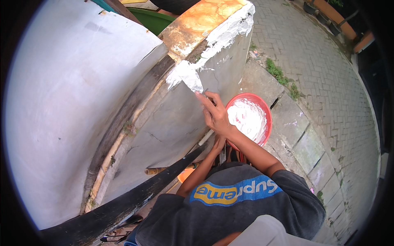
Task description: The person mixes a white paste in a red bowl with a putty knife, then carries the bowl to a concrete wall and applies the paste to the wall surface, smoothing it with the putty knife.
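Note:
My right hand [217,112] is closed around a putty knife [197,87], its fingers near the blade. The blade lies against white paste [182,73] at the upper edge of a grey wall [176,115]. A red bowl [269,119] of white paste [246,119] is just right of that hand. My left hand [220,142] is beneath the right wrist, close to the bowl's lower left side; its fingers are hidden. A pale stick end [206,137] shows beside it.
More white paste [230,30] coats the edge of an orange-stained wall top [201,24]. A white curved surface [78,82] fills the left. A dark pole [135,197] crosses low in front, near a bamboo end [155,170]. Concrete slabs [287,119] and brick paving [328,82] lie right.

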Motion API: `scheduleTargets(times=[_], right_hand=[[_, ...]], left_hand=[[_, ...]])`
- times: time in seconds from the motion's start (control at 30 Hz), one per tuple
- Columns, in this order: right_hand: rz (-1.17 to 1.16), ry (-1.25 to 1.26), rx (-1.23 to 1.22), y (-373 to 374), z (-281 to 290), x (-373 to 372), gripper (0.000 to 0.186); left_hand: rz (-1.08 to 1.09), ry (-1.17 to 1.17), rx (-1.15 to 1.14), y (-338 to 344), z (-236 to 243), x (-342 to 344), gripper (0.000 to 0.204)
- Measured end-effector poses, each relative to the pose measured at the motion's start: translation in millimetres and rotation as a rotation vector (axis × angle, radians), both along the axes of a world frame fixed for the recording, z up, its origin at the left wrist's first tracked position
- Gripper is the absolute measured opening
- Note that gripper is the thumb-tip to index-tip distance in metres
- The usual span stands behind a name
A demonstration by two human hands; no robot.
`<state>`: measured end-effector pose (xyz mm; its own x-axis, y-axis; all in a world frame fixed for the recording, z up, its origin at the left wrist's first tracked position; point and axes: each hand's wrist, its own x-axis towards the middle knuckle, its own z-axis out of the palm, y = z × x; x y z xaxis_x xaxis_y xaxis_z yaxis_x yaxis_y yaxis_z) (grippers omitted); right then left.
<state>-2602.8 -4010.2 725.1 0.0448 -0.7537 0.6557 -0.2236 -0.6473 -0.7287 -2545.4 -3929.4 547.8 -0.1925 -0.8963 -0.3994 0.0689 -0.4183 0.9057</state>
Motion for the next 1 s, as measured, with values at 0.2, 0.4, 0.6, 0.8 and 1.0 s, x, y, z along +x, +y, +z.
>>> scheduleTargets(times=[0.2, 0.4, 0.6, 0.8, 1.0], right_hand=[[-0.044, -0.119, 0.019, -1.5, -6.6, -6.9, 0.057], [0.059, -0.093, -0.021, 4.2, 5.5, 14.8, 0.058], [-0.018, -0.056, 0.016, -2.0, 1.4, 12.8, 0.06], [-0.049, -0.081, 0.025, -13.3, -6.2, 3.6, 0.058], [-0.099, -0.08, -0.008, -18.0, -12.6, 2.0, 0.056]], left_hand=[[-0.045, -0.064, 0.035, 0.5, 2.7, 0.3, 0.07], [-0.017, -0.024, -0.071, -1.5, -17.5, -0.2, 0.065], [-0.075, -0.113, 0.017, 2.1, -23.2, 2.1, 0.069], [-0.045, -0.116, 0.044, 4.1, -12.0, 2.3, 0.071], [-0.025, -0.085, 0.053, 4.8, -17.6, 1.3, 0.073]])
